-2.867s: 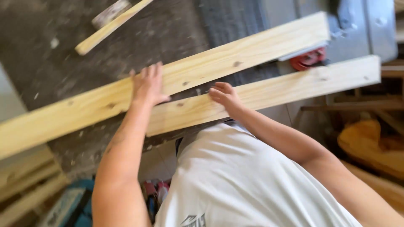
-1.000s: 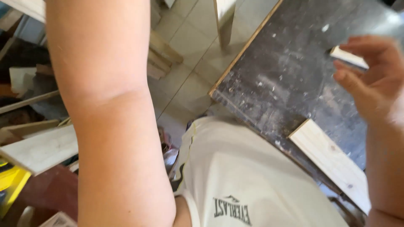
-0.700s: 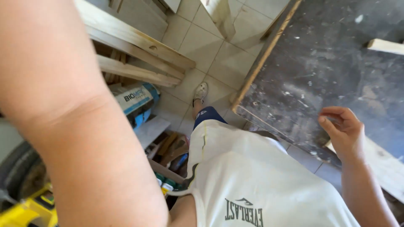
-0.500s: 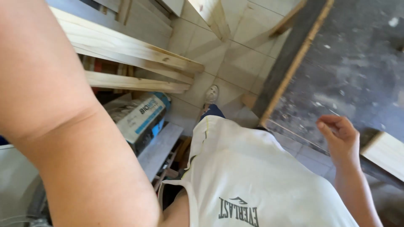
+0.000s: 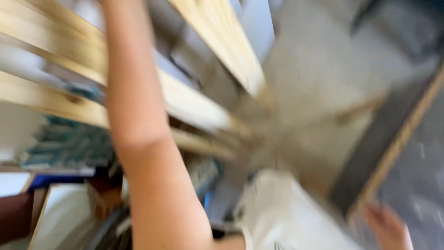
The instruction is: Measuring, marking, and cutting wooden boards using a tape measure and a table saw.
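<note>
The picture is heavily blurred by motion. My left arm point(image 5: 138, 115) reaches up and to the left across a stack of pale wooden planks point(image 5: 51, 99); its hand is cut off by the top edge. Another plank point(image 5: 222, 51) slants down from the top middle. My right hand point(image 5: 388, 227) is low at the right, by the wood-trimmed edge point(image 5: 397, 143) of the dark worktable point(image 5: 416, 185). Its fingers look apart with nothing in them. My white shirt point(image 5: 286, 217) fills the bottom middle.
Grey floor tiles point(image 5: 314, 78) show between the planks and the worktable. Under the planks at the left lie a teal package point(image 5: 69, 143), a white board point(image 5: 60, 217) and dark clutter.
The view has swung further left and up towards the plank stack. My left arm has stretched up over the planks. My right hand has dropped towards the lower right corner.
</note>
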